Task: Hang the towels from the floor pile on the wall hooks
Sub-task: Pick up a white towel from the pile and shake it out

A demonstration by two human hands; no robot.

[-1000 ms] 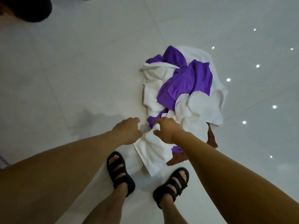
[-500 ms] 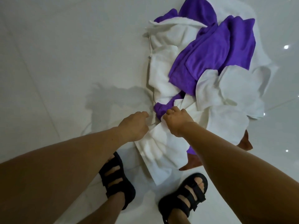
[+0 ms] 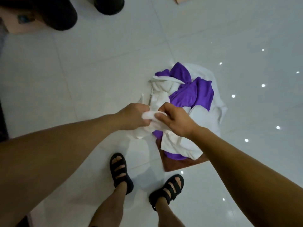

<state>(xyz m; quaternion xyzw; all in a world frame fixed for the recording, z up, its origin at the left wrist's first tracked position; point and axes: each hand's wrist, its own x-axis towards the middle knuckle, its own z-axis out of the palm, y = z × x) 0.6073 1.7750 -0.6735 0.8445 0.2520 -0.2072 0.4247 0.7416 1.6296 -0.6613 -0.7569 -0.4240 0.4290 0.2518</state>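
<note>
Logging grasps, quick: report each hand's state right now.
Left hand: grips the crumpled white cloth towel.
Right hand: pinches the same towel.

Brown towel [image 3: 177, 166] mostly beneath the pile [image 3: 193, 94]; black shapes [image 3: 64, 17] partly beyond the top edge

The left hand [image 3: 131, 117] and the right hand [image 3: 177, 122] both grip the bunched edge of a crumpled white cloth towel [image 3: 148, 114]. Their fingers [image 3: 164, 107] are curled round it, almost touching each other. Just beyond the fingers and to their right lies a floor pile: bright purple cloth towels [image 3: 191, 94] on pale white towels [image 3: 211, 115]. A flat brown towel [image 3: 180, 164] lies underneath, nearer the person than the fingers. Two black strapped sandals [image 3: 120, 172] stand on the glossy white tiled floor [image 3: 98, 63].
</note>
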